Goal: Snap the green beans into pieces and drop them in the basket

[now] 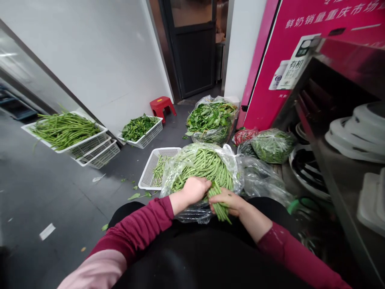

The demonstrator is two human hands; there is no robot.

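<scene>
A bunch of long green beans (221, 210) is gripped in my right hand (230, 200), fingers wrapped round its middle, the lower ends pointing down toward my lap. My left hand (196, 188) is closed at the upper end of this bunch, its fingertips pinched together on the bean ends; exactly how many it pinches is hidden. Both hands are over the near side of a clear plastic bag (237, 170), which is open and full of green beans (207, 160). Just left of the bag, a white perforated basket (144, 176) holds some short bean pieces (161, 166).
Farther off are a bag of leafy greens (212, 116), a basket of greens (141, 128), a red stool (162, 105) and stacked baskets (98, 154) of green stems. Bagged vegetables (273, 144) and a metal shelf (327, 160) stand right. Leaf scraps litter the floor.
</scene>
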